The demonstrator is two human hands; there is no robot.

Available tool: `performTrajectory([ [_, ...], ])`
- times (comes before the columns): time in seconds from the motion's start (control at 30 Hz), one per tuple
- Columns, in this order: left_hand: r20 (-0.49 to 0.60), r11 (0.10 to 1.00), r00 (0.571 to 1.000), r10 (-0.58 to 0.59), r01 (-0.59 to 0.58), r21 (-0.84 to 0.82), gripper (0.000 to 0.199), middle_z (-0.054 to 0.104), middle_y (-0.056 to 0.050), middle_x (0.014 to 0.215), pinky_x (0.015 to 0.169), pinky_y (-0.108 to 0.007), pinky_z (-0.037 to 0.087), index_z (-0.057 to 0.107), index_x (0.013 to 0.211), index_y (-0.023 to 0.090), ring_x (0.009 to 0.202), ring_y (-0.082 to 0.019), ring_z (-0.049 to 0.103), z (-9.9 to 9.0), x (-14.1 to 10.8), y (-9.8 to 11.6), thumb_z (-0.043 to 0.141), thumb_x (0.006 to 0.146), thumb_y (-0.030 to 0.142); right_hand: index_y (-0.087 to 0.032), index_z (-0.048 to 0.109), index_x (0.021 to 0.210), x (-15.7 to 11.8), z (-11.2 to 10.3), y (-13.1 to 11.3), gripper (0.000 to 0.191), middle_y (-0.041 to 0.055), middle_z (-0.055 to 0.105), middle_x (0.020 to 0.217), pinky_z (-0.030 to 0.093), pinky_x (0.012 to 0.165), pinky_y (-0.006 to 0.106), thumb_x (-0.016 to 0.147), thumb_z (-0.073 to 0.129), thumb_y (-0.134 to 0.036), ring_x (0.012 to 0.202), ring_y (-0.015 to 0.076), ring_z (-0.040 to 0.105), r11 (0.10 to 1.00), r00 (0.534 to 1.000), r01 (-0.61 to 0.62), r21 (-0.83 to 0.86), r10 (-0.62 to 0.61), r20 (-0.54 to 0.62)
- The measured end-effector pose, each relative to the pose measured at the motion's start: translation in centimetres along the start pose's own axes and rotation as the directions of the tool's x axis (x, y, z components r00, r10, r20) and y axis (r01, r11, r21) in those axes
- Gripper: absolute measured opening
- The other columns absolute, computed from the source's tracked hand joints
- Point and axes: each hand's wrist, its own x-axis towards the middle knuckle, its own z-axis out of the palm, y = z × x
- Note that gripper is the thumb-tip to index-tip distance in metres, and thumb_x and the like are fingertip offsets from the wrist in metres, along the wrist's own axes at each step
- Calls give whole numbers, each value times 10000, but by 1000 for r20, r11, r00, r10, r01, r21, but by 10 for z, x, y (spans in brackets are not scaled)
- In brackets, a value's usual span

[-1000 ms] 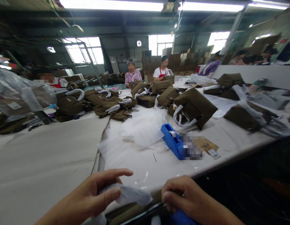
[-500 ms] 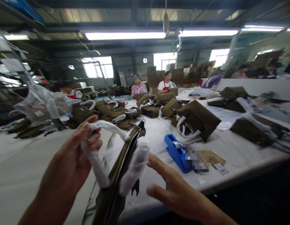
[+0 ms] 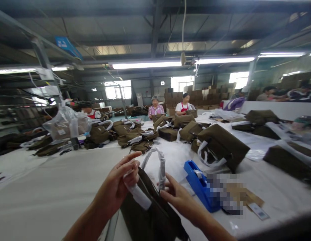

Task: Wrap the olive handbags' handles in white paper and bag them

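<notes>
An olive-brown handbag [image 3: 142, 217] stands on the table right before me, its long top opening facing up. Both of its handles are wrapped in white paper. My left hand [image 3: 125, 177] is closed round the near wrapped handle [image 3: 140, 197], index finger stretched out past it. The fingers and thumb of my right hand [image 3: 176, 195] close on the lower right end of the other wrapped handle [image 3: 161, 167], which arches above the bag. Part of the bag's lower body lies outside the view.
To the right sit a blue tape dispenser [image 3: 200, 187] and a white tag [image 3: 258, 211]. More olive-brown bags [image 3: 220, 144] with wrapped handles cover the table's far side. A clear plastic bag [image 3: 67, 124] hangs at left. Several people [image 3: 156, 108] work beyond the table.
The handbag has turned, its opening now slanting the other way. My right hand has gone from apart with spread fingers to gripping a handle. The whole view has shifted downward in frame.
</notes>
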Motion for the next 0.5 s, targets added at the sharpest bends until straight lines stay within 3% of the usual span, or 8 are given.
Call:
performTrajectory([
  [0.1,65,999,998,-26,23,48,238,339,96,596,386,-105,235,732,988,124,450,-7,150,-8,2,11,797,817,276,-154,683,1149,-9,9,-5,378,85,755,944,581,706,336,844,707,-375,894,263,724,995,1000,3,-101,0,28],
  [0.17,111,998,993,-45,41,42,212,299,103,573,374,-107,201,740,949,128,447,-12,87,-15,3,19,765,845,311,-200,740,1045,-17,12,-4,243,64,762,947,579,716,314,853,698,-344,897,256,730,974,983,113,-196,-80,167],
  [0.27,221,994,969,-113,110,27,231,237,111,554,375,-107,201,755,969,137,432,-13,60,-25,4,28,712,884,348,-314,727,1162,-25,14,10,292,26,773,982,579,797,303,916,644,-449,887,228,741,885,864,384,-262,-245,439],
  [0.33,288,984,941,-177,170,52,250,247,109,552,375,-106,187,761,989,146,419,-5,64,-28,5,28,704,888,367,-355,692,1242,-22,15,27,328,33,758,1130,543,936,346,963,576,-485,1055,248,707,806,817,499,-318,-315,483],
  [0.4,326,971,915,-237,213,107,258,284,102,556,372,-109,161,761,1007,158,411,1,75,-28,7,24,705,886,378,-355,669,1273,-14,16,46,324,49,743,1190,467,1050,423,994,534,-450,1182,272,642,646,785,610,-458,-412,463],
  [0.43,335,965,906,-259,226,136,255,296,100,558,371,-111,153,759,1013,163,409,2,82,-27,8,21,705,886,378,-340,666,1271,-10,17,56,318,57,755,1150,445,1066,452,1004,518,-430,1169,276,641,519,748,664,-539,-461,478],
  [0.5,336,957,901,-274,223,184,243,290,102,553,373,-117,145,752,1011,168,409,-1,85,-25,12,19,704,891,374,-298,703,1165,-3,18,71,278,43,771,889,487,984,437,1014,488,-387,931,239,689,256,676,711,-655,-505,536],
])
